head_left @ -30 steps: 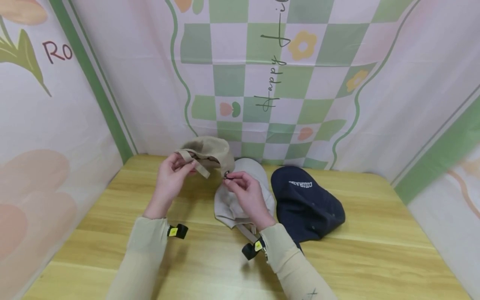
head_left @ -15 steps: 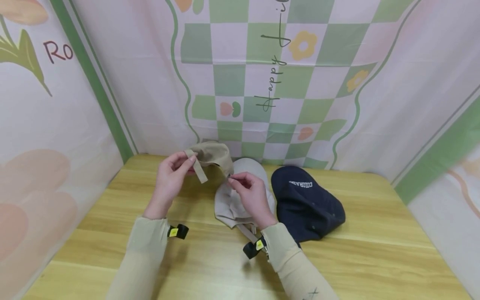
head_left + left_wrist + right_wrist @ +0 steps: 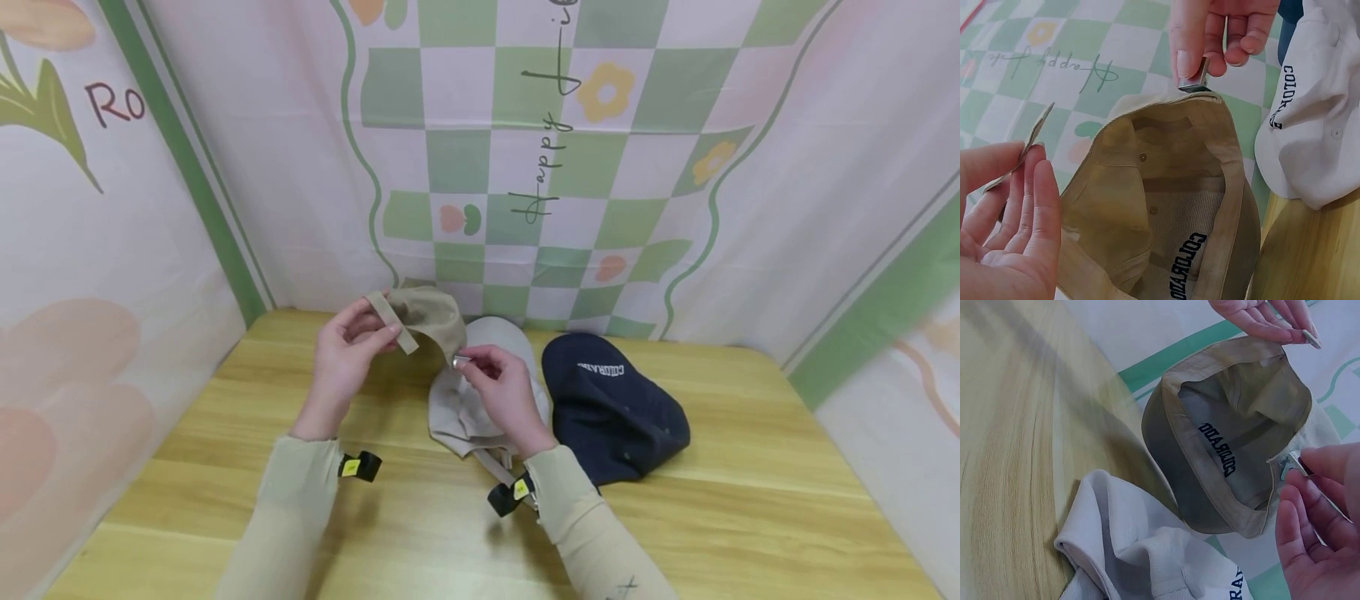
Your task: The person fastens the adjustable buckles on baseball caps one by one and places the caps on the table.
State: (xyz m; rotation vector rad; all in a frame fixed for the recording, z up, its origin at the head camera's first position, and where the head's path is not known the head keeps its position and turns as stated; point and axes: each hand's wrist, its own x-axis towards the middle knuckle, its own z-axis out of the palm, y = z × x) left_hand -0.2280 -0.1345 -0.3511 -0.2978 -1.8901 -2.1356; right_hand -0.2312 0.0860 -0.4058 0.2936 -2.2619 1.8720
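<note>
A khaki baseball cap [image 3: 433, 312] is held up between both hands above the table's far side. Its opening shows in both wrist views, with dark lettering inside. My left hand [image 3: 341, 354] pinches the cap's loose fabric strap [image 3: 392, 320] between thumb and fingers, the end sticking out past them. At the cap's other side, my right hand [image 3: 504, 390] pinches a small metal buckle [image 3: 1194, 82] by the edge of the band. Strap and buckle are apart. Right behind that hand lies a light grey cap [image 3: 457, 408], partly covered by it.
A navy cap [image 3: 611, 408] with white lettering lies to the right of the grey one. The wooden table [image 3: 420, 533] ends against a checkered printed curtain [image 3: 525, 167] at the back. Curtains also stand on both sides.
The khaki cap has turned and sagged slightly, and its opening shows less in the head view. The strap has swung with my left fingers. The metal buckle now shows at my right fingertips.
</note>
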